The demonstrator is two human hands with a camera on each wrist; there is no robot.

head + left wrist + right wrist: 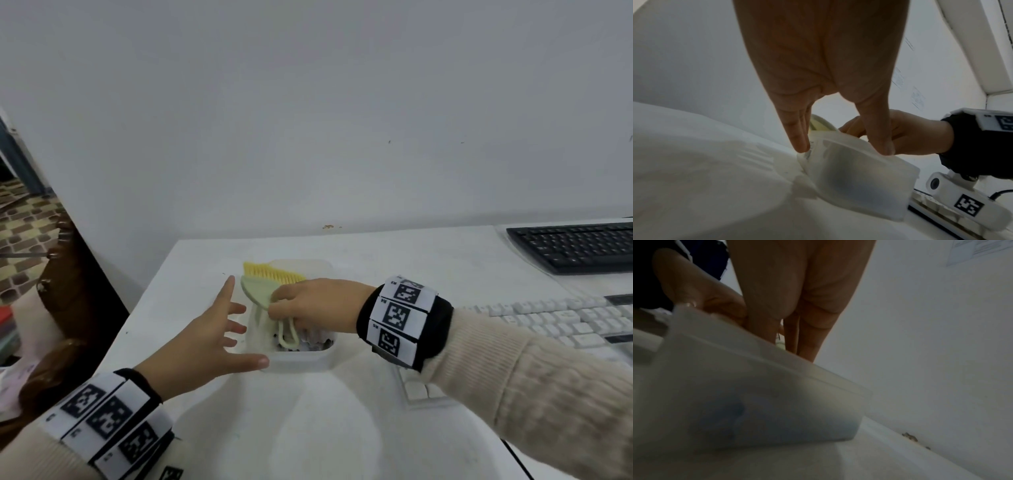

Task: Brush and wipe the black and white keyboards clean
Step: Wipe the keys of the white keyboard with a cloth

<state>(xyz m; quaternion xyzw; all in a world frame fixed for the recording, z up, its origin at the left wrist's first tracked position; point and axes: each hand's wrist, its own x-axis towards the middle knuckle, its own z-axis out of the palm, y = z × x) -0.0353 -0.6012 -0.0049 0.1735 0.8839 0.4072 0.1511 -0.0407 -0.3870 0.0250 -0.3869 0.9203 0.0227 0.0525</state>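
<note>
My right fingers point(279, 301) are curled round the brush point(260, 291), pinching its pale green body just below the yellow bristles; the loop end hangs down into the tub point(298, 358). Right hand point(318, 305) sits over the tub w/ the wrist toward the keyboards. Left fingers point(236, 325) spread wide and straight, thumb tip on the tub's near-left corner, the rest along its left wall, so the left hand point(205, 342) braces it, holding nothing.

Brush looks light, stiff plastic w/ soft bristles; I reckon gripping the body, not the bristles, gives control. Tub is thin translucent plastic, prob light and slidey on the counter point(342, 428), hence the brace. Something dark sits in its bottom; can't tell what.

White keyboard point(555, 318) lies near right, partly under my sleeve; black keyboard point(575, 245) far right, by the wall. Neither touched.
</note>
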